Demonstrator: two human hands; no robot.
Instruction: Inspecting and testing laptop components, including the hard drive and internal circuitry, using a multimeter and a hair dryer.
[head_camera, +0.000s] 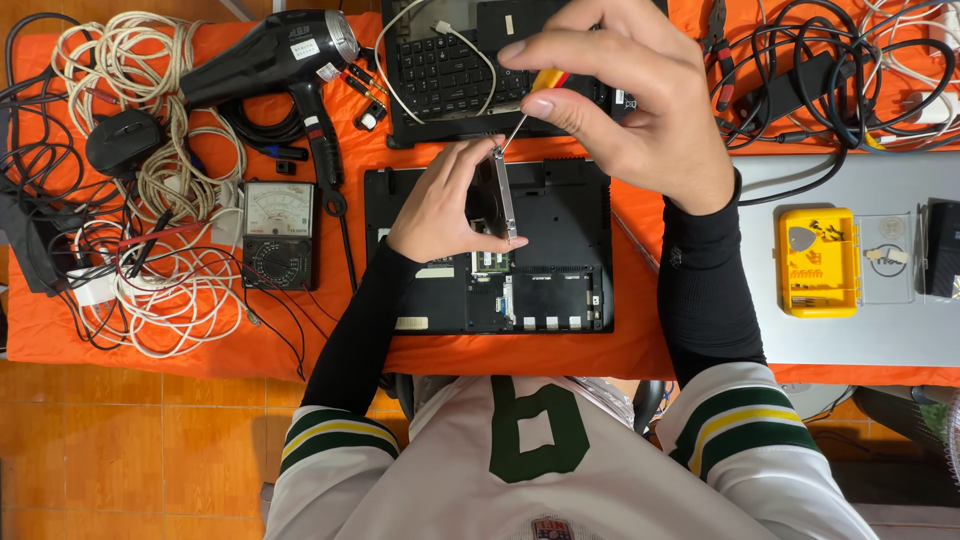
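Seen from above, we work at an orange-covered table (620, 350), an opened black laptop base (560, 250) lying flat in front of us with its inner boards exposed. Our left hand (445, 205) is closed around a narrow metal bracket (506, 200), thumb and fingers pinching it so that it stands on edge over the base, likely to keep it steady under the tool. Our right hand (625, 85) is curled shut on a small screwdriver (528, 105) with a red and yellow handle, held between thumb and forefinger; its thin shaft slants down to the bracket's upper end, and we cannot tell whether the tip sits in a screw.

The clutter is pushed outward, leaving the middle free. A second laptop's keyboard (440, 70) lies just beyond the base. To our left sit a black hair dryer (275, 60), an analogue meter (279, 235), a dark mouse (123, 140) and heaps of white cable (165, 190). To our right, on a grey slab (860, 185), a yellow parts box (818, 262) stands open, near at hand, with more black cables (810, 70) behind it.
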